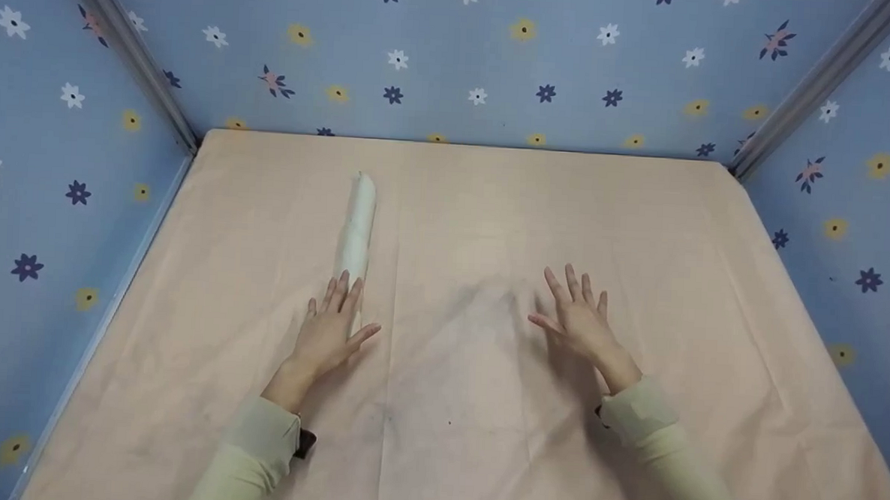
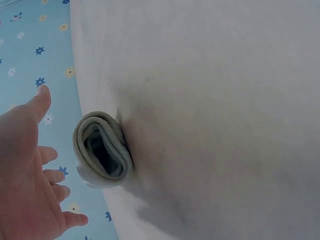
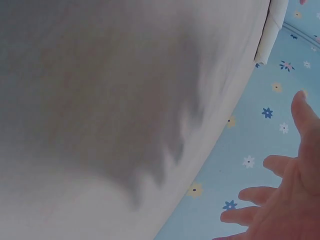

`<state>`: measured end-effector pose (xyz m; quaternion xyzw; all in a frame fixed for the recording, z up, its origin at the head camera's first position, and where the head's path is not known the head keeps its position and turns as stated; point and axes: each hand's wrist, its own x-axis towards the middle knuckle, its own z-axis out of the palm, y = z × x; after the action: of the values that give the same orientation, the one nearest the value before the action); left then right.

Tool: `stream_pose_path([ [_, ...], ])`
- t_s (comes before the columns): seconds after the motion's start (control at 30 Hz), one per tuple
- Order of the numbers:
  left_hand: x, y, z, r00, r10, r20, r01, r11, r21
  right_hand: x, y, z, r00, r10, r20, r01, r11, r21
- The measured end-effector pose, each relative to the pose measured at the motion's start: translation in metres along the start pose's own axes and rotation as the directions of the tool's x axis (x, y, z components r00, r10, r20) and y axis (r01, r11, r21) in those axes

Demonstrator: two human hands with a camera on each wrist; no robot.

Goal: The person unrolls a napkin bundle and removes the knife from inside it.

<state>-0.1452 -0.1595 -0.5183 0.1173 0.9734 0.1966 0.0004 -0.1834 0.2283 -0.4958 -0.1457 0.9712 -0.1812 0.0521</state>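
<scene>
A pale, rolled-up cloth [image 1: 359, 227] lies lengthwise on the left half of the table. Its near end, in the left wrist view, shows the coiled layers of the fabric roll [image 2: 102, 150] with a dark hollow in the middle. My left hand [image 1: 327, 338] is spread above the table, its fingertips overlapping the roll's near end in the head view. The left wrist view shows a gap between that hand and the roll. Off to the right, my right hand [image 1: 581, 322] hovers with spread fingers and holds nothing.
A creased beige cloth [image 1: 477, 206] covers the table. Blue flower-patterned walls [image 1: 438, 62] enclose its back and both sides. Grey posts [image 1: 134, 52] stand at the two back corners.
</scene>
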Motion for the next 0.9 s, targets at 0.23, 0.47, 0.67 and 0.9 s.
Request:
stream_pose_path([
  [0.23,-0.005,-0.004,0.001,1.000,0.024,-0.001,-0.024,1.000,-0.001,0.001,-0.006,0.003,1.000,-0.014,0.007,0.014,1.000,-0.005],
  [0.47,-0.011,-0.009,0.003,0.999,0.042,-0.003,-0.042,0.998,-0.045,0.003,-0.014,0.006,0.999,-0.033,0.015,0.033,0.999,0.012],
  [0.67,-0.013,-0.012,0.006,0.999,0.048,-0.009,-0.048,0.997,-0.063,0.004,-0.019,0.009,0.998,-0.061,0.020,0.060,0.998,0.024],
  [0.9,-0.014,-0.013,0.008,1.000,0.024,-0.002,-0.024,0.995,-0.096,0.004,-0.026,0.015,0.995,-0.101,0.019,0.100,0.993,0.055],
])
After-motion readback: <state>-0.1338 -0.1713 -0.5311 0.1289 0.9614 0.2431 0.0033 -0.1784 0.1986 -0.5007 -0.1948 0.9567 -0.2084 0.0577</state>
